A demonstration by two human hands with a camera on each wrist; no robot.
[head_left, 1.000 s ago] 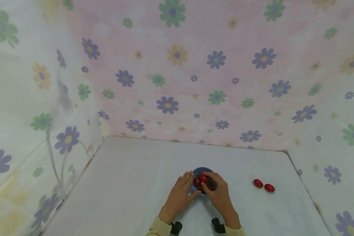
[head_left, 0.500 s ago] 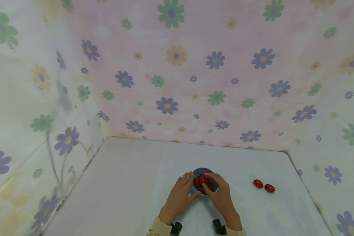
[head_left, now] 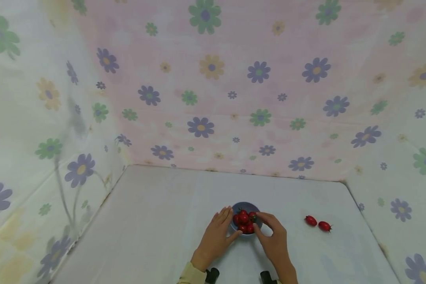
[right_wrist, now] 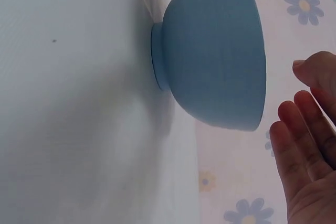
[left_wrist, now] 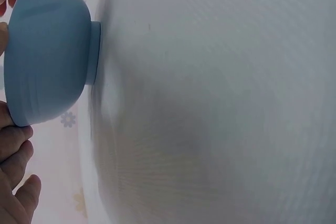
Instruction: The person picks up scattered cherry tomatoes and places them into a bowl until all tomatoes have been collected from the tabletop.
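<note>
A blue bowl (head_left: 247, 205) stands upright on the white table, with several small red tomatoes (head_left: 243, 217) with green stems heaped in it. My left hand (head_left: 215, 237) rests against the bowl's left side, fingers straight along it and thumb at the near rim. On the right, my right hand (head_left: 275, 240) hovers beside the rim, thumb and fingers spread and holding nothing. The right wrist view shows a gap between these fingers (right_wrist: 294, 145) and the bowl wall (right_wrist: 218, 56). The tomatoes are hidden by the bowl's outside (left_wrist: 50, 51) in both wrist views.
Two more red tomatoes, one (head_left: 310, 221) and another (head_left: 324, 226), lie close together on the table to the right of the bowl. Flower-patterned cloth walls (head_left: 230, 134) enclose the white tabletop (head_left: 152, 221) at the back and both sides.
My right hand has lowered a tomato into the bowl, let it go and drawn back to the right with its fingers spread. My left hand and the bowl have stayed in place.
</note>
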